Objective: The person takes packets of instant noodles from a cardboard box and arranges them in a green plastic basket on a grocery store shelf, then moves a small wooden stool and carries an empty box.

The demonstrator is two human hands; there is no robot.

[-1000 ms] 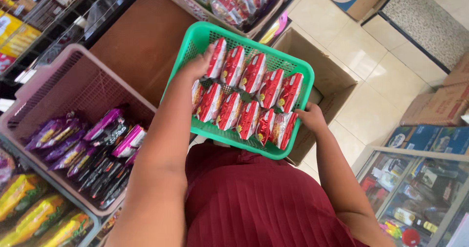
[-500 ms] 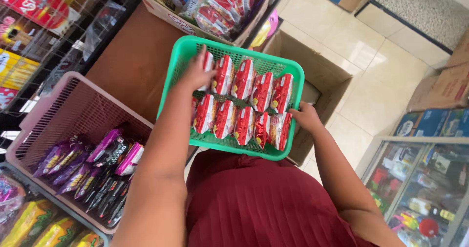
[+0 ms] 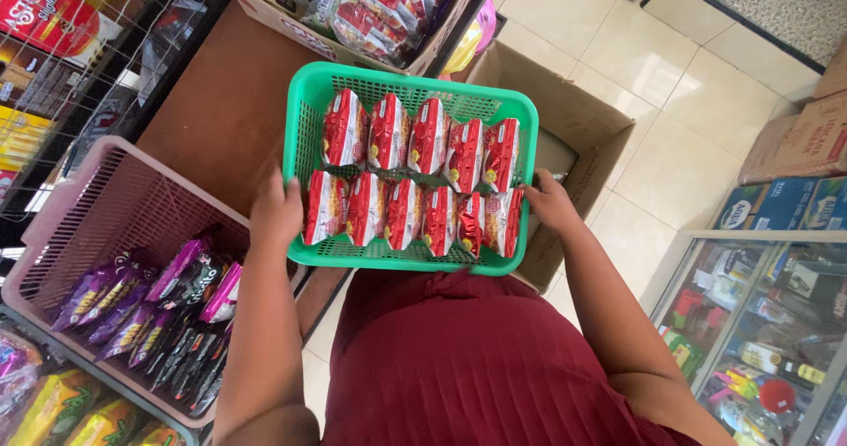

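I hold a green plastic basket (image 3: 311,119) level in front of my dark red dress, one hand on each short side. My left hand (image 3: 275,212) grips its left wall near the front corner. My right hand (image 3: 549,202) grips the right wall. Inside the basket lie two rows of red snack packets (image 3: 413,177), several in each row, standing on edge and packed close together.
A pink basket (image 3: 97,208) with purple and black packets sits at lower left, yellow packets below it. A brown counter (image 3: 221,102), an open cardboard box (image 3: 582,119), a box of red packets (image 3: 371,9), wire racks at left and a glass display case (image 3: 759,322) surround me.
The left hand has come off the packets and taken the basket's left wall. The basket now sits level and squarer to me, slightly lower in view.
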